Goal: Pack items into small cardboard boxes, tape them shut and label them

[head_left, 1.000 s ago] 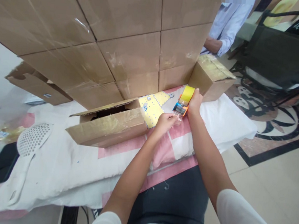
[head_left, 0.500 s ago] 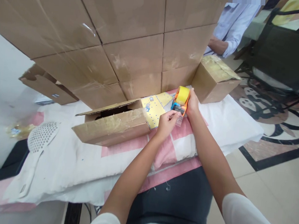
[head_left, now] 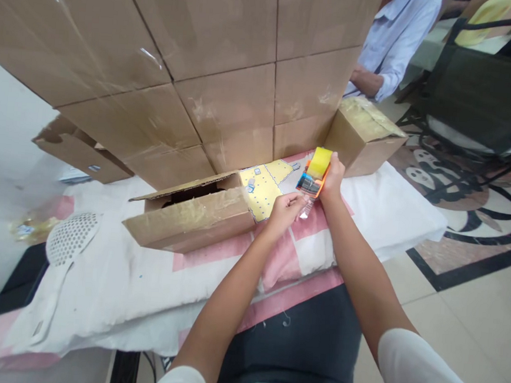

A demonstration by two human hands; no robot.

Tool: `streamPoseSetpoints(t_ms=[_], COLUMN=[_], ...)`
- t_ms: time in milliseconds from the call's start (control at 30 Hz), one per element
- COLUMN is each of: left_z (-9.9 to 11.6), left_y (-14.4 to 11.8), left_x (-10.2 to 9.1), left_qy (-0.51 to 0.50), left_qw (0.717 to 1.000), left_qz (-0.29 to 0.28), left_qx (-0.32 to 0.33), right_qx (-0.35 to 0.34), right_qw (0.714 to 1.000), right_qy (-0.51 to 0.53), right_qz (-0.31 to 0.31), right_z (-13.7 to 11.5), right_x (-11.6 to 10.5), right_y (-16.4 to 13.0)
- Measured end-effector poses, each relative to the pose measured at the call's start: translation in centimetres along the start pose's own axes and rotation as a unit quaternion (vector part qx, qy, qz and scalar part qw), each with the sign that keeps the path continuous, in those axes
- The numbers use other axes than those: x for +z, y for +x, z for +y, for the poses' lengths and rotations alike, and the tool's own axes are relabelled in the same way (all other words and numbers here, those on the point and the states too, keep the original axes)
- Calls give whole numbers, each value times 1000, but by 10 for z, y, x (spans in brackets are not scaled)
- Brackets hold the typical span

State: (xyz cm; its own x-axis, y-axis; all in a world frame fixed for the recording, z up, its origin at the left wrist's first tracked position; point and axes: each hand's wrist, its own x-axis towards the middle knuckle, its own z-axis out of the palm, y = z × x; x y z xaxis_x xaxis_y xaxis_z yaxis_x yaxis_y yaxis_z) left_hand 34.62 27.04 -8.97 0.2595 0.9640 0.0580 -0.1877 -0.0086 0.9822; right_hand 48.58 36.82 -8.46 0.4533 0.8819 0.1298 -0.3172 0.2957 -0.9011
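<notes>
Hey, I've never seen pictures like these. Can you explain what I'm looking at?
There's no machine here. One camera, worn on a person's head, looks forward and down at their two bare hands. The right hand holds an orange-and-blue tape dispenser with a yellow roll. The left hand is at the clear tape strip below it; whether it grips is too small to tell. On the white-and-pink cloth lie a brown cardboard box and a white perforated skimmer. Stacked brown cartons stand behind.
</notes>
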Motion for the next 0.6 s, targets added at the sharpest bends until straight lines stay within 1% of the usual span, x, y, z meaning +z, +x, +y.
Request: streamPoseSetpoints(t_ms=[133, 200, 300, 400, 467, 500, 533, 600], left_z=[-4, -3, -1, 3, 5, 6, 7, 8], left_y=[4, 5, 3, 2, 1, 1, 1, 1], left_x=[0, 1, 2, 1, -1, -2, -3, -4], left_qy=[13, 13, 15, 21, 21, 18, 14, 3], left_qw=[1000, 1000, 1000, 999, 998, 997, 997, 996], left_qz=[-4, 3, 12, 27, 43, 50, 53, 54], left_qx=[-18, -11, 9, 29, 41, 48, 55, 68], right_qx=[15, 34, 75, 104, 92, 75, 50, 1], right_qw=[1000, 999, 995, 986, 980, 978, 977, 980], right_qy=[3, -12, -30, -27, -31, -37, -44, -56], right_qz=[4, -13, -65, -131, -175, -191, -200, -192], right_z=[-7, -8, -9, -11, -12, -12, -13, -12], right_x=[2, 3, 6, 8, 9, 9, 9, 9], right_y=[0, 0, -2, -9, -15, -19, -22, -28])
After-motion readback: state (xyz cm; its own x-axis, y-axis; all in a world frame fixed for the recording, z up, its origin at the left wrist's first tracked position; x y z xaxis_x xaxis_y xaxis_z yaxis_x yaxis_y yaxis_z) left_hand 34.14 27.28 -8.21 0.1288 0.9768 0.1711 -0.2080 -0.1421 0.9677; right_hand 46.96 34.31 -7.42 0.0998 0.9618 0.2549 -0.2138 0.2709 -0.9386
